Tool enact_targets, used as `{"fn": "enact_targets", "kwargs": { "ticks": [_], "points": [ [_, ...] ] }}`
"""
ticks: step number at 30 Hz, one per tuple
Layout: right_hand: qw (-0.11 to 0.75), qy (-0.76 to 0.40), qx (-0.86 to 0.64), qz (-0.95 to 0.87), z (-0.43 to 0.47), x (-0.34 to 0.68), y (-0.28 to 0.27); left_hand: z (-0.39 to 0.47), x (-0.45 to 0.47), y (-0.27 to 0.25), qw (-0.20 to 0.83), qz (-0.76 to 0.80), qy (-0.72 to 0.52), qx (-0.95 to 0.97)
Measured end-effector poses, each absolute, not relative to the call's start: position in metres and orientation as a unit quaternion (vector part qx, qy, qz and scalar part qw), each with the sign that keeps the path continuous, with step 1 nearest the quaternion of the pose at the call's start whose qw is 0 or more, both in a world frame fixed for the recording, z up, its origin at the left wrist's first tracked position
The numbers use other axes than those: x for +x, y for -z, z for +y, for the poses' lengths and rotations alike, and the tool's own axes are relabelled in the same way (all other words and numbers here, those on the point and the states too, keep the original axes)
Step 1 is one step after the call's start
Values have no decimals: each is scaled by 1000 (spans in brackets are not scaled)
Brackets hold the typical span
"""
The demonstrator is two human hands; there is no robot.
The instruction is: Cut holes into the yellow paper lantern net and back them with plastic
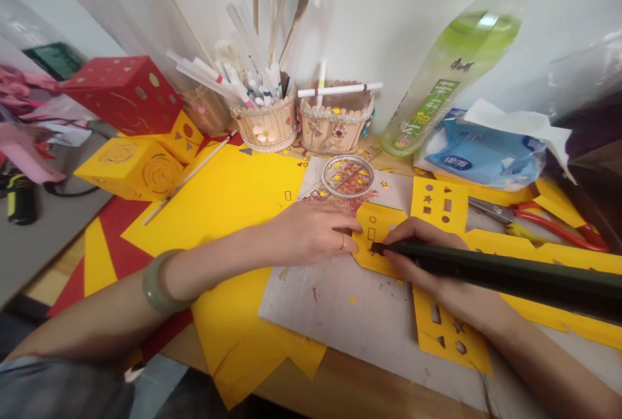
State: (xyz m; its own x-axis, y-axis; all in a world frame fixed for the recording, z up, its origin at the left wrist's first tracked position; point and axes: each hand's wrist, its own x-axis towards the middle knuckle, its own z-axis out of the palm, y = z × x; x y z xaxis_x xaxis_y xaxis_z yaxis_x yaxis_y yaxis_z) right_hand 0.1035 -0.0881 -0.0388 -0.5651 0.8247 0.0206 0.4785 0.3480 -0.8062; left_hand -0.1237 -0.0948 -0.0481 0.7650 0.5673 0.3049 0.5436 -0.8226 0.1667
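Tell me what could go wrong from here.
The left hand has its fingers close to the tip of the black tool in the right hand; if that tip is sharp, a slip could nick them. The small yellow card might shift under the tool and spoil its drawn shapes. The white pen lying across the basket could roll off if knocked.
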Motion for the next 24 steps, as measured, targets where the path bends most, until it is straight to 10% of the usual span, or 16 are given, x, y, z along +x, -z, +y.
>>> {"fn": "enact_targets", "kwargs": {
  "ticks": [24],
  "points": [
    [298, -389, -434, -756, -86, 111, 42, -97, -124, 55, -20, 252, -271, 929]
  ]
}}
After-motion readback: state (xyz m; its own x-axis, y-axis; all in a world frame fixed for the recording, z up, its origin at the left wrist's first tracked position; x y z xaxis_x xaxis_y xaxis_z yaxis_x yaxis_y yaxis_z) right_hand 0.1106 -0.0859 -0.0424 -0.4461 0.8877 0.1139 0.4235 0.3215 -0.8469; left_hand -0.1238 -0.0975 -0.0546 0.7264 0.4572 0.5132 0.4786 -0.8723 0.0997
